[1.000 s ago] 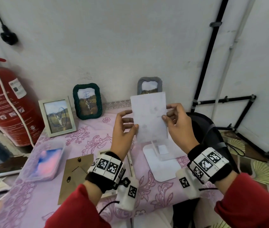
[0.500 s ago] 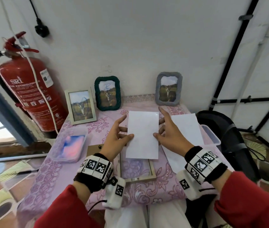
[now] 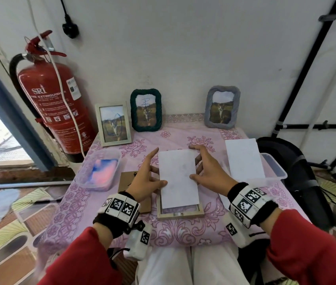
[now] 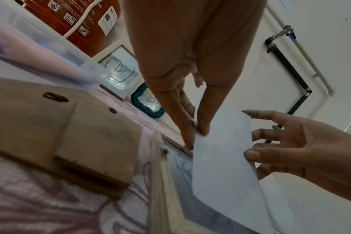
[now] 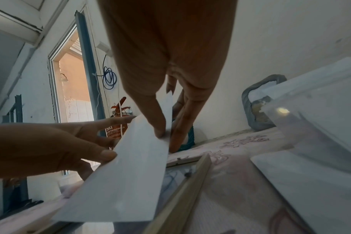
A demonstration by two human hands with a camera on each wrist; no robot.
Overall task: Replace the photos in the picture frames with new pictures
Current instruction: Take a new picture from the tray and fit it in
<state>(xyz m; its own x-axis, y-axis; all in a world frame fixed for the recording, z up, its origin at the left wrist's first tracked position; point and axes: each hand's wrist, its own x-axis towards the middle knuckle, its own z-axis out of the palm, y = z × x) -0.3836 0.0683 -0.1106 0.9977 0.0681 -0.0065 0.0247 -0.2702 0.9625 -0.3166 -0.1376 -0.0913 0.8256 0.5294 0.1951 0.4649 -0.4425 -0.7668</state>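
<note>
A white photo sheet (image 3: 178, 177), blank side up, hovers tilted just over a light wooden frame (image 3: 180, 213) that lies face down on the pink tablecloth. My left hand (image 3: 154, 175) pinches its left edge, thumb on top, index finger stretched out. My right hand (image 3: 195, 167) pinches the right edge the same way. In the left wrist view the photo sheet (image 4: 220, 158) slants above the wooden frame (image 4: 160, 182). The right wrist view has the photo sheet (image 5: 126, 174) above the wooden frame (image 5: 186, 190). The brown backing board (image 3: 130, 182) lies left of the frame.
Three framed photos stand along the wall: white (image 3: 113, 123), green (image 3: 146, 110), grey (image 3: 222, 106). A clear box of pink-blue pictures (image 3: 101, 171) sits left. Another white sheet (image 3: 244, 159) lies on a clear box (image 3: 276, 171) right. A red fire extinguisher (image 3: 54, 99) stands left, a black chair (image 3: 298, 177) right.
Both hands have brought the photo sheet down from in front of me to just above the face-down wooden frame. My view has tilted down and left.
</note>
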